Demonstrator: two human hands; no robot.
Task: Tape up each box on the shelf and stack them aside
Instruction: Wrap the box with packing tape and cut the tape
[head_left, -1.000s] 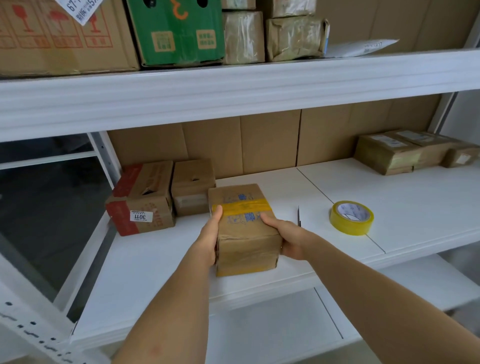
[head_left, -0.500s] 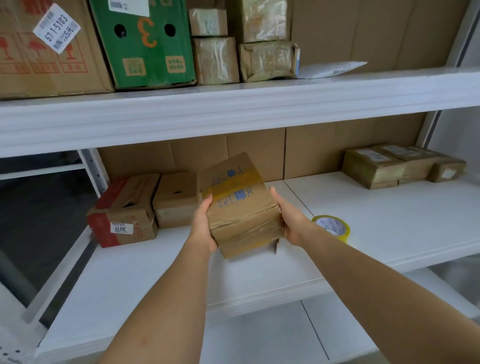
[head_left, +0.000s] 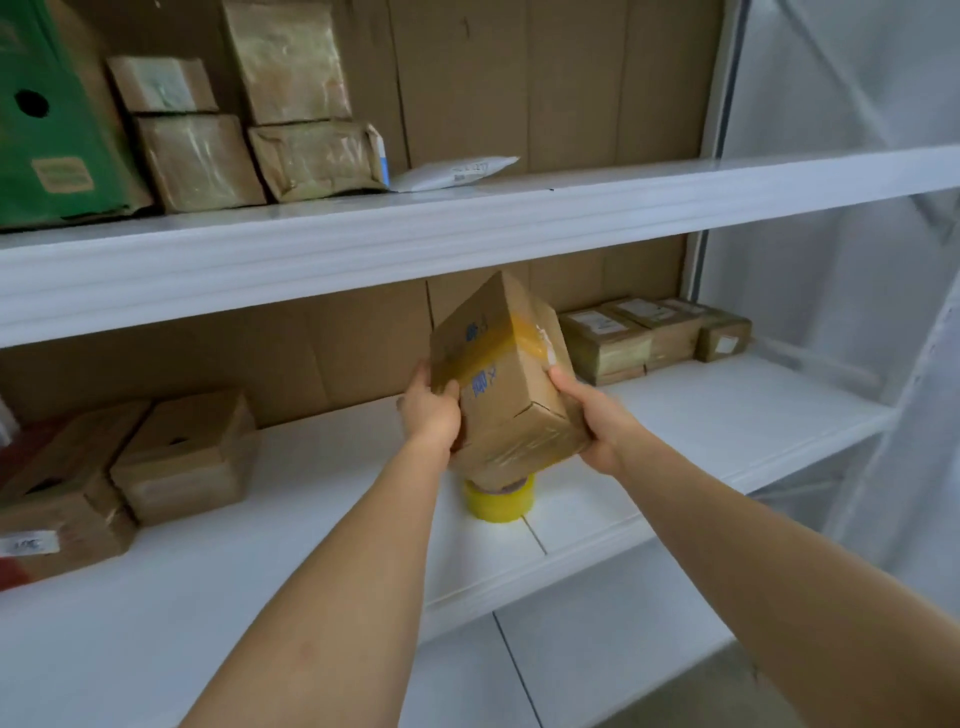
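Taped box (head_left: 506, 384), centre of frame: brown carton w/ a yellow tape band across its top, blue print on the upper face, held tilted in the air above the middle shelf (head_left: 727, 415). Left hand (head_left: 431, 413) grips the box's left side, fingers curled round the edge; right hand (head_left: 592, 423) grips the right side, thumb on the top face. Yellow tape roll (head_left: 501, 501) lies on the shelf directly below the box, partly hidden by it. Lower left of frame: two untaped-looking brown boxes (head_left: 182, 457) side by side on the same shelf, blurred. Centre right, at the shelf's back: group of small wrapped parcels (head_left: 649, 332). Upper left, on the upper shelf (head_left: 467, 223): green carton (head_left: 52, 130), several wrapped parcels (head_left: 249, 130), white mailer (head_left: 452, 171) lying flat.
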